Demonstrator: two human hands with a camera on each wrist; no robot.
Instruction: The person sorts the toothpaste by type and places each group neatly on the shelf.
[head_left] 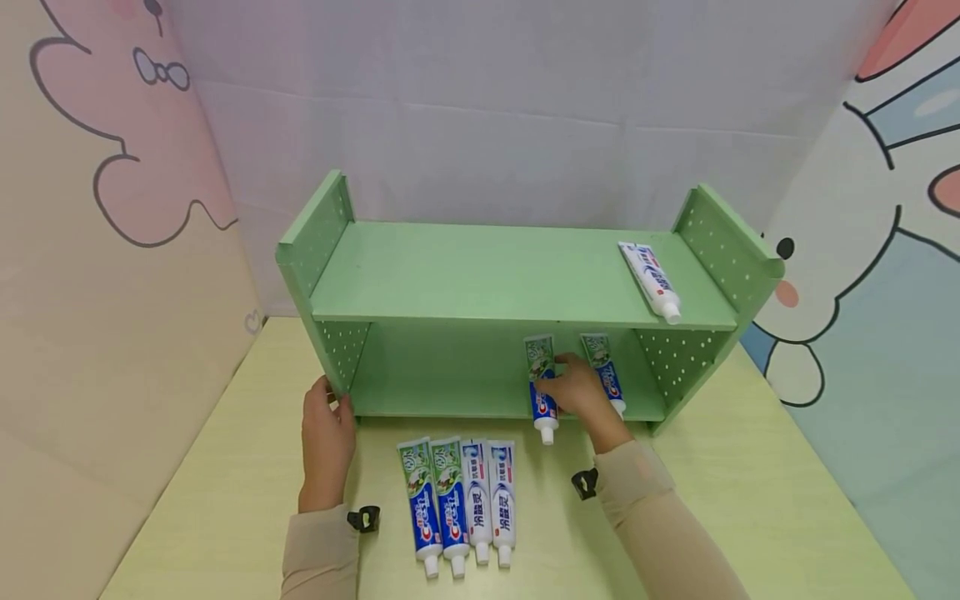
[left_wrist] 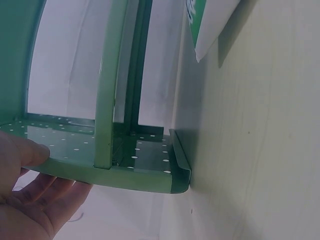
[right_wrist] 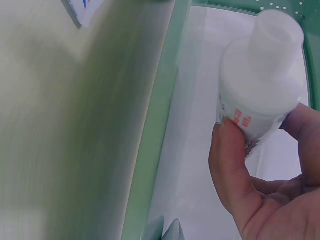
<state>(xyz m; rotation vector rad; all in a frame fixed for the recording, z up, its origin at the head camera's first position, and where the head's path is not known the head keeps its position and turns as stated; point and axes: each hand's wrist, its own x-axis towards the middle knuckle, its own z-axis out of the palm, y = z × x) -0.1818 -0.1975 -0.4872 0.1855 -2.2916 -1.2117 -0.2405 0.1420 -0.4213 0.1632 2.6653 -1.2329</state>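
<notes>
My right hand [head_left: 579,388] grips a green-and-blue Crest toothpaste tube [head_left: 541,367] at the lower tier of the green shelf [head_left: 480,267]. The tube's white cap [right_wrist: 277,40] points toward me, past the tier's front edge. In the right wrist view, thumb and fingers pinch the tube from its two sides. My left hand [head_left: 327,442] holds the shelf's left side panel [left_wrist: 135,177], thumb on the inner face and fingers behind it. Right of my right hand, another Crest tube [head_left: 603,371] lies on the lower tier.
A white toothpaste tube [head_left: 649,279] lies at the right of the top tier. On the table [head_left: 217,500] before the shelf, two Crest tubes [head_left: 422,504] and two white tubes [head_left: 502,500] lie side by side, caps toward me. Cartoon-printed walls [head_left: 135,167] stand around.
</notes>
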